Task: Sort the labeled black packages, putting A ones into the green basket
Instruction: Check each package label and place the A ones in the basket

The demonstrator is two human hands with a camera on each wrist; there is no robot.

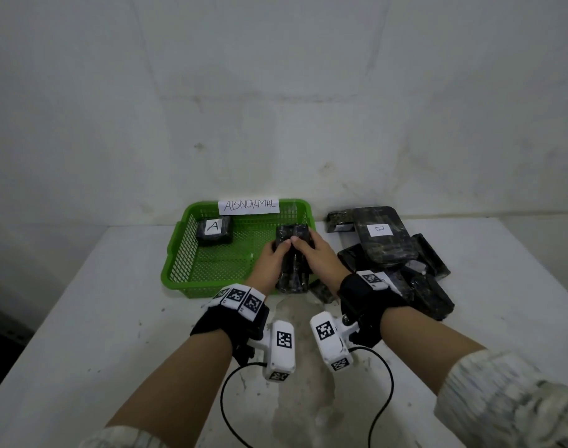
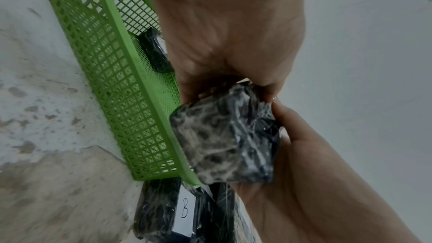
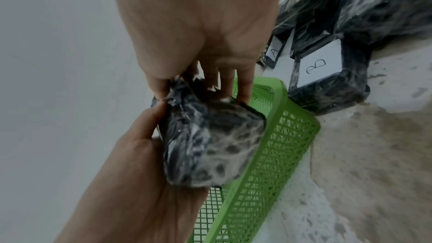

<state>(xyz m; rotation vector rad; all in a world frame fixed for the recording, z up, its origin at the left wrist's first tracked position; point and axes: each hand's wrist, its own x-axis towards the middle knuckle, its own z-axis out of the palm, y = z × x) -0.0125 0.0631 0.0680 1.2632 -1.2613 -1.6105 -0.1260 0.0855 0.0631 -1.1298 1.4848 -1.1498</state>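
Note:
Both hands hold one black wrapped package [image 1: 292, 263] [image 2: 224, 143] [image 3: 208, 145] over the right front part of the green basket [image 1: 179, 270] [image 2: 105, 73] [image 3: 275, 147]. My left hand [image 1: 271, 257] grips its left side and my right hand [image 1: 315, 253] grips its right side, thumbs meeting on top. Its label is hidden. A black package labeled A [image 1: 214, 230] lies in the basket's back left corner. A pile of black packages [image 1: 405, 263] lies to the right of the basket, one on top labeled B [image 1: 379, 229].
A paper sign reading ABNORMAL [image 1: 248, 205] is fixed to the basket's back wall. The white, stained table [image 1: 114, 318] ends near the wall behind. Cables from the wrist cameras hang over the near table. In the right wrist view a pile package shows an A label [image 3: 274, 52].

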